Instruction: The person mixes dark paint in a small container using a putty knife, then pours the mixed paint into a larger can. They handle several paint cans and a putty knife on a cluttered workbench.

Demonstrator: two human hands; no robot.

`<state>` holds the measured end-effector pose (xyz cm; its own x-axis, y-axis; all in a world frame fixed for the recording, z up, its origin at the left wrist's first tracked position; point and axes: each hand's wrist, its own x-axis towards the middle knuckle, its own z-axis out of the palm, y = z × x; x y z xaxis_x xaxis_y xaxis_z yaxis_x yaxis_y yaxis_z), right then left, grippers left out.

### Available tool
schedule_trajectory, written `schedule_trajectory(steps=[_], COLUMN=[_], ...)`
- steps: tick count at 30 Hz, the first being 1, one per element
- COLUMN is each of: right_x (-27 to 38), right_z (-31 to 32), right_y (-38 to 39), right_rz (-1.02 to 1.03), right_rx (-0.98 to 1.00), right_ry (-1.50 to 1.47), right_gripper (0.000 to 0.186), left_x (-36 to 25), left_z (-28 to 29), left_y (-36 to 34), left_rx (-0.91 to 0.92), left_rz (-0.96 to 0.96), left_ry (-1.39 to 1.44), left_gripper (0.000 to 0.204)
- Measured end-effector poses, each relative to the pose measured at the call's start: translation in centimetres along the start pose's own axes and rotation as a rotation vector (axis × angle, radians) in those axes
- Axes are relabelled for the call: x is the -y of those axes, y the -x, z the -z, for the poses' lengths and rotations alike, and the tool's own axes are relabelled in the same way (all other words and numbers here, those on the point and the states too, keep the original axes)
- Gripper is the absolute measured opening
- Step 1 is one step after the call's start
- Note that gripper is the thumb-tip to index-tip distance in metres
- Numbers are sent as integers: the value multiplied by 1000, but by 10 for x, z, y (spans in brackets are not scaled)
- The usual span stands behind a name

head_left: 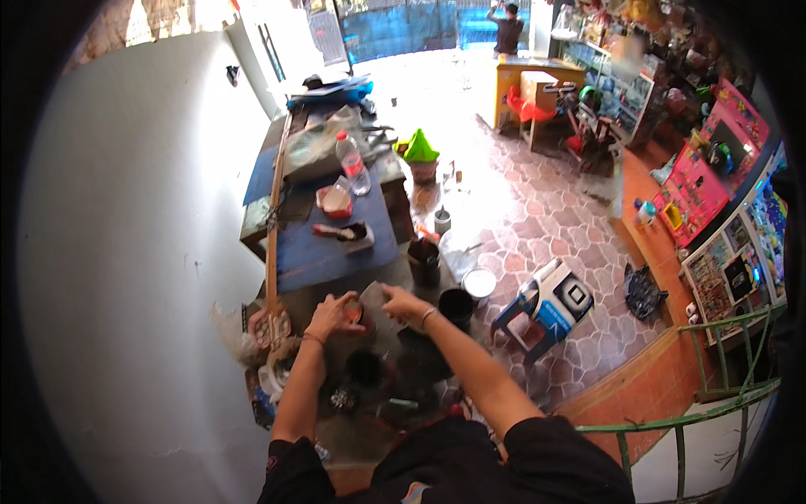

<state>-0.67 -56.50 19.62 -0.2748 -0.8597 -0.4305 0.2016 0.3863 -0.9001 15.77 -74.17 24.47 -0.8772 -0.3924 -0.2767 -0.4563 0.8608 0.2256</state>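
Over the dark worktable (323, 277), my left hand (332, 316) is curled round a small round container (353, 312) with an orange-red middle; its exact kind is too small to tell. Close beside it on the right, my right hand (405, 307) pinches a thin, flat greyish piece (374, 296) whose material I cannot make out. The two hands are a short gap apart. Nearer to me, between my forearms, stand a dark round pot (364, 366) and a small shiny crumpled-looking object (342, 398).
A bottle with a red cap (353, 164) and a red-and-white packet (335, 200) lie farther up the bench. Right of my hands are a dark bucket (456, 307), a white tub (479, 284) and a box on a blue stool (550, 307). Far off, a person (508, 32) stands by a desk.
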Motion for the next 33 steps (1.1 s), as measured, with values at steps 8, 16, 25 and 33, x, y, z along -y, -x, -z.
schedule_trajectory(steps=[8,16,25,33], right_x=[-9,-16,-8,-1], right_z=[-1,-4,-12,-16], right_y=[-1,5,25,72], right_rz=[3,58,122,253], right_rx=[-60,-105,-97,-87], right_ry=[-17,16,-69,-139], right_gripper=[81,80,73,66], left_x=[3,34,35,34], left_z=[1,-5,-12,-14], left_y=[-12,16,58,108], left_rx=[15,-288,-546,-614], left_rz=[-52,-179,79,-55], left_ry=[74,604,1054,1546], left_gripper=[115,92,98,98])
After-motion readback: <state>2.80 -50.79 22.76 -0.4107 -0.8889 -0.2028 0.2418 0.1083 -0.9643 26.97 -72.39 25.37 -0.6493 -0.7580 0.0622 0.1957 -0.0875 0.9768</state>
